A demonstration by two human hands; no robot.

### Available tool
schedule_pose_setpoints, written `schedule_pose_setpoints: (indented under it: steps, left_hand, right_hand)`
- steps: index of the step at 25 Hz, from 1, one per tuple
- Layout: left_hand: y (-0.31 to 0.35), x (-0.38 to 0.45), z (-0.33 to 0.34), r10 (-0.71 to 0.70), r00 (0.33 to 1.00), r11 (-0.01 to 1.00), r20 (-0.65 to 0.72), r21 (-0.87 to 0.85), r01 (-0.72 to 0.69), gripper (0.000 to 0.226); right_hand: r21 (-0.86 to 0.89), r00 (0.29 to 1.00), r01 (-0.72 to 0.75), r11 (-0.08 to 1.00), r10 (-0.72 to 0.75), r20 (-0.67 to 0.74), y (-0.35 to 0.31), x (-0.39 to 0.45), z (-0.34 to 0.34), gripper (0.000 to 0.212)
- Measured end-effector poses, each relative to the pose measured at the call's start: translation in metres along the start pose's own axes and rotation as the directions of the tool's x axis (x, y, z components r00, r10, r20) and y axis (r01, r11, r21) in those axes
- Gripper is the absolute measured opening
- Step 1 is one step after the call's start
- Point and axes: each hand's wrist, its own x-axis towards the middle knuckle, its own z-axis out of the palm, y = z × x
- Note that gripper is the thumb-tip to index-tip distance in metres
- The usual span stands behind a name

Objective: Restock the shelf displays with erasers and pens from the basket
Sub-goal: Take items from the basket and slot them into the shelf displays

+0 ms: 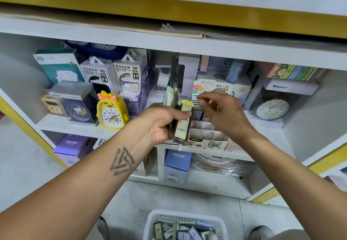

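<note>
Left hand [161, 122] fingers clenched round lead cases [181, 121]; right hand [223, 110] fingers loosely curled, released, over display box [210, 136].

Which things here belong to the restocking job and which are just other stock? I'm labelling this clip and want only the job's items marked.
Job:
left hand gripping a bunch of small packs
right hand over the divided display box
white basket on the floor

Other stock:
yellow duck clock
power bank boxes
round clock
purple CRUHRE box
</note>
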Motion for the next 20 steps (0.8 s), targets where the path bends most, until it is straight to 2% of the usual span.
schedule_pose_setpoints:
  steps: [1,2,3,4,7,9,11,13,16,18,20]
  left_hand:
    - [-0.001,-0.001,0.002,0.009,1.000,1.000,0.019,0.005,-0.009,0.022]
    - [-0.002,-0.001,0.004,0.020,0.999,1.000,0.041,0.012,-0.020,0.021]
    - [-0.003,-0.002,0.006,0.026,0.998,0.999,0.060,0.018,-0.027,0.021]
    - [-0.004,-0.002,0.009,0.022,0.997,1.000,0.077,0.020,-0.023,0.022]
    - [-0.006,-0.003,0.016,-0.024,0.992,0.998,0.123,-0.047,0.030,0.024]
    - [-0.006,-0.001,0.018,-0.038,0.991,0.996,0.125,-0.078,0.048,0.023]
    - [-0.006,0.001,0.020,-0.048,0.996,0.996,0.077,-0.078,0.054,0.019]
    - [-0.006,0.005,0.020,-0.055,0.998,0.997,0.018,-0.057,0.056,0.014]
    - [-0.008,0.008,0.022,-0.053,0.999,0.998,-0.014,-0.025,0.052,0.007]
    - [-0.010,0.011,0.024,-0.045,0.999,0.999,-0.019,-0.011,0.044,0.007]
    - [-0.012,0.012,0.027,-0.048,0.999,0.999,-0.007,-0.006,0.048,0.009]
  right_hand:
    - [0.216,0.990,-0.140,0.966,0.132,0.051,-0.007,0.000,0.000,0.017]
    - [0.386,0.964,-0.263,0.884,0.230,0.131,-0.012,0.000,0.000,0.018]
    - [0.488,0.937,-0.348,0.801,0.288,0.197,-0.015,-0.001,-0.001,0.019]
    - [0.537,0.918,-0.396,0.744,0.323,0.229,-0.016,-0.002,-0.004,0.019]
    - [0.591,0.893,-0.443,0.675,0.392,0.222,-0.010,-0.003,-0.017,0.025]
    - [0.605,0.884,-0.451,0.656,0.420,0.204,-0.003,-0.004,-0.027,0.025]
    - [0.599,0.882,-0.438,0.670,0.450,0.141,0.003,-0.003,-0.038,0.015]
    - [0.553,0.890,-0.381,0.741,0.455,0.004,0.011,-0.002,-0.052,0.006]
    - [0.250,0.930,-0.282,0.926,0.328,-0.167,0.023,-0.004,-0.069,0.014]
    - [-0.003,0.963,-0.204,0.979,0.200,-0.182,0.026,-0.009,-0.070,0.013]
    - [-0.154,0.984,-0.109,0.982,0.084,-0.159,0.027,-0.013,-0.066,0.012]
